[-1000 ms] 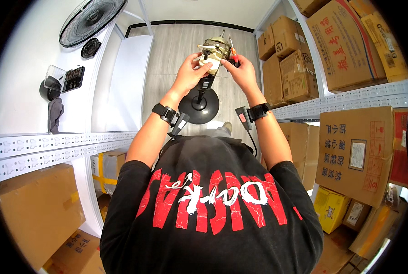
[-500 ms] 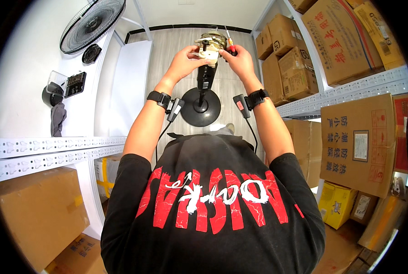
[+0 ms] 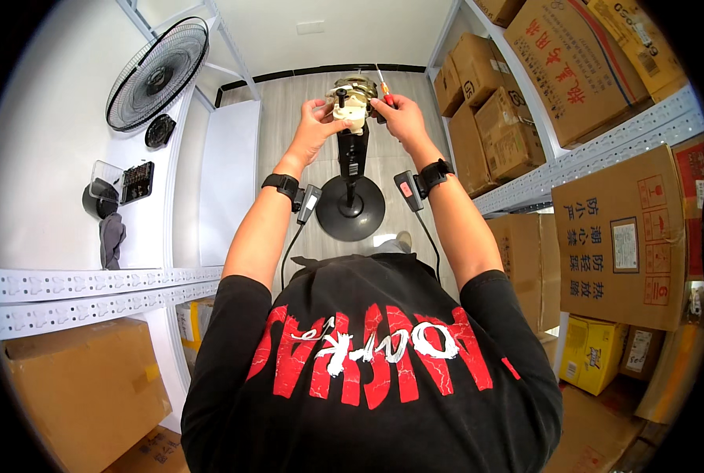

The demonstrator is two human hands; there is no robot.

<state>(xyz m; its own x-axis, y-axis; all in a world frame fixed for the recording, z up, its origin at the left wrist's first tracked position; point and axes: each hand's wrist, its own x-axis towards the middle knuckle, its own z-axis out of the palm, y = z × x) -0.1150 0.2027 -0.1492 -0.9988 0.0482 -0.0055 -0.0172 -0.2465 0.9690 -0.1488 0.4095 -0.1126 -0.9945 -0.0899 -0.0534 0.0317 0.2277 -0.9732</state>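
Note:
A fan motor (image 3: pixel 359 83) with exposed metal parts sits on top of a black stand pole (image 3: pixel 353 152). At its near end is a cream plastic housing (image 3: pixel 350 118) with a black knob (image 3: pixel 341 94) on it. My left hand (image 3: pixel 314 132) grips the housing from the left, thumb on its near side and fingers curled at its edge. My right hand (image 3: pixel 404 123) is closed round a screwdriver (image 3: pixel 388 98) with a red handle, its shaft pointing up and away. Fingers of that hand also reach the motor's right side. Some fingertips are hidden.
The stand's round black base (image 3: pixel 350 211) rests on the floor. On the left shelf lie a fan grille (image 3: pixel 159 72), a black round part (image 3: pixel 160 131), a screwdriver bit case (image 3: pixel 137 182) and a grey cloth (image 3: pixel 111 240). Cardboard boxes (image 3: pixel 616 244) fill the right shelves.
The view has tilted, so the scene sits lower. My left thumb has shifted toward the housing's near edge, leaving more of it visible. The screwdriver stays in my right hand.

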